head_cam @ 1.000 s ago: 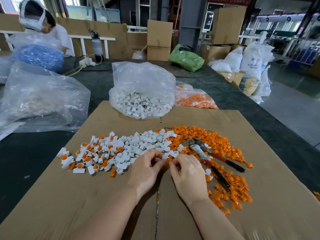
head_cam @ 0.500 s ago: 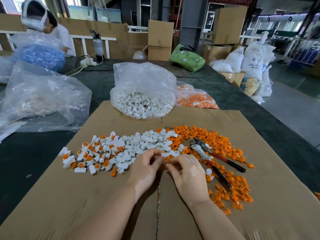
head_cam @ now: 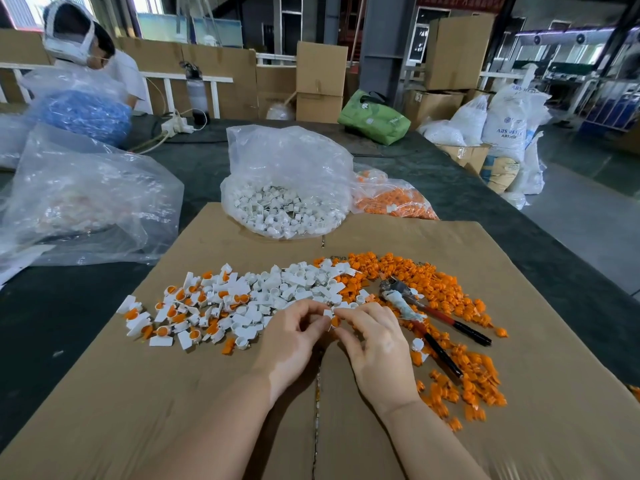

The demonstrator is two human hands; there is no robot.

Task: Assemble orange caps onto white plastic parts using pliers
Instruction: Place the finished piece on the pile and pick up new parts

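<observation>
On the cardboard sheet (head_cam: 519, 393), the pliers (head_cam: 420, 318) are lying unheld just right of both hands. The left hand (head_cam: 294, 344) is pinching a white part (head_cam: 327, 312); the right hand (head_cam: 377, 344) is pinching an orange cap (head_cam: 335, 320) against it. Both pieces look light, rigid and easily fumbled, so gripping their sides seems best.

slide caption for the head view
Both hands join a white part and orange cap; pliers lie unused.

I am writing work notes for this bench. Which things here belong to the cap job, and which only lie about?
For the job: left hand and right hand pinching a white part with an orange cap; pliers; loose white parts; loose orange caps.

Lying about: green bag; blue parts bag; cardboard boxes.
</observation>
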